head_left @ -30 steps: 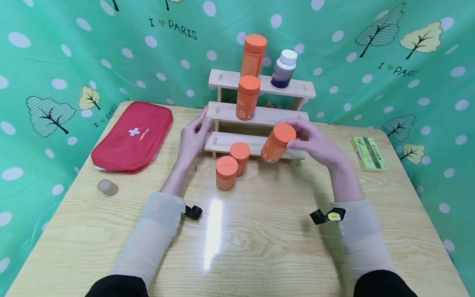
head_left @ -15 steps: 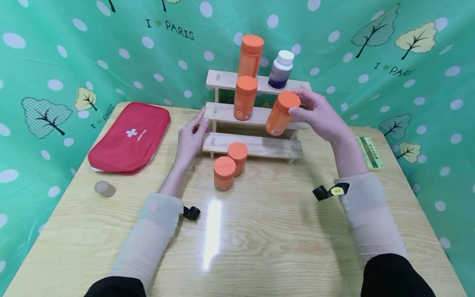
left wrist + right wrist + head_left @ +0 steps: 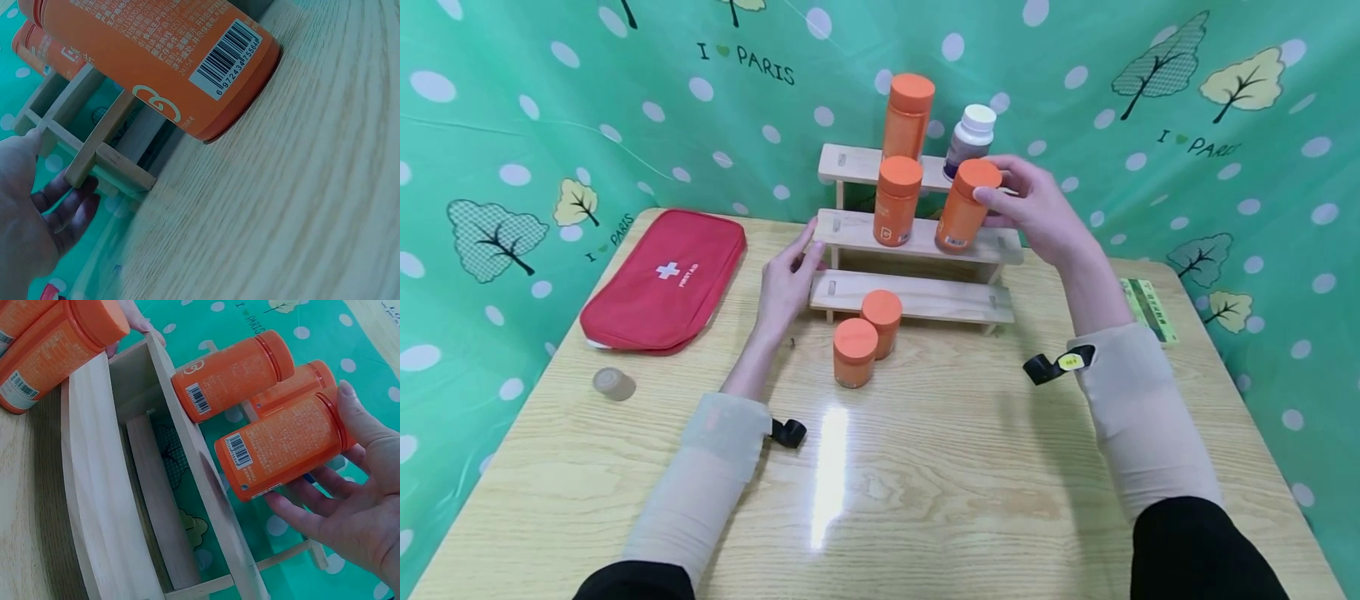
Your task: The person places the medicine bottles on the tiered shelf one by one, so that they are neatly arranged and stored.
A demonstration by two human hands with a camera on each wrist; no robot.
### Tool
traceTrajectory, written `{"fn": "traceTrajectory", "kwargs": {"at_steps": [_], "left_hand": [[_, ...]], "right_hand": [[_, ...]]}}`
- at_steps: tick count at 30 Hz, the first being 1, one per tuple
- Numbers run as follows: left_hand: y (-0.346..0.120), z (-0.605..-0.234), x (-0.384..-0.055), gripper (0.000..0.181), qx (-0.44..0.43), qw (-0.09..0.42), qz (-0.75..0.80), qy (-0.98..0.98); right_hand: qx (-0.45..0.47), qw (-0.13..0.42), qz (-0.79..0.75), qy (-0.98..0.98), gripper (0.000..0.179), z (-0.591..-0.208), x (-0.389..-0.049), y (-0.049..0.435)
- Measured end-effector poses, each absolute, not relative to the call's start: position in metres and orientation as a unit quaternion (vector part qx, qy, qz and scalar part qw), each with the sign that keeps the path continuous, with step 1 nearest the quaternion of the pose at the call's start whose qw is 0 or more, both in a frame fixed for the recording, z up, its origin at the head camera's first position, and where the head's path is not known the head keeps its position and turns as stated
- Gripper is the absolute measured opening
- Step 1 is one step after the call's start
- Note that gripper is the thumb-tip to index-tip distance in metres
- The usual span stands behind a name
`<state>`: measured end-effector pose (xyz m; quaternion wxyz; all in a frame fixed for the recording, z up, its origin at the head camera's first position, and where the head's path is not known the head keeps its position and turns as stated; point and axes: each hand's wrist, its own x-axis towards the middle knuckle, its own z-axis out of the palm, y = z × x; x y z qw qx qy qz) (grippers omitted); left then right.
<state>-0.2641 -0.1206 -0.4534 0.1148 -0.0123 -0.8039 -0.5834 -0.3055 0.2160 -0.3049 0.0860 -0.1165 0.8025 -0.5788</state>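
Observation:
A three-tier wooden display rack (image 3: 925,298) stands at the back of the table. My left hand (image 3: 784,287) grips its left end; in the left wrist view the thumb meets the frame and curled fingers (image 3: 76,215) reach round a board's end. Between thumb and fingers, my right hand (image 3: 1037,207) holds an orange bottle (image 3: 958,218), slightly tilted, its base at the right part of the middle tier. Left of it on that tier stands another orange bottle (image 3: 895,208). Up on the top tier are a third orange bottle (image 3: 908,117) and a white-capped purple bottle (image 3: 972,137).
Two orange-capped bottles, the nearer one (image 3: 854,357) and the farther one (image 3: 883,312), stand before the rack. A red first-aid pouch (image 3: 666,283) and a small greyish cap-like item (image 3: 613,383) lie left. A green box (image 3: 1150,310) lies right, partly behind the right forearm.
My right hand has raised the orange bottle from in front of the bottom tier up and back to the middle tier. The left hand has kept its place on the rack.

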Motion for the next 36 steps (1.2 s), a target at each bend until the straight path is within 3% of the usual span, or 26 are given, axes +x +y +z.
{"fn": "traceTrajectory", "kwargs": {"at_steps": [10, 36], "left_hand": [[-0.122, -0.454, -0.264, 0.049, -0.012, 0.113, -0.586, -0.802], [-0.122, -0.454, -0.265, 0.049, -0.016, 0.119, -0.588, -0.800]], "right_hand": [[-0.106, 0.099, -0.605, 0.783, 0.042, -0.313, -0.312, 0.213], [-0.099, 0.106, -0.602, 0.785, 0.053, -0.320, -0.310, 0.214]]}}
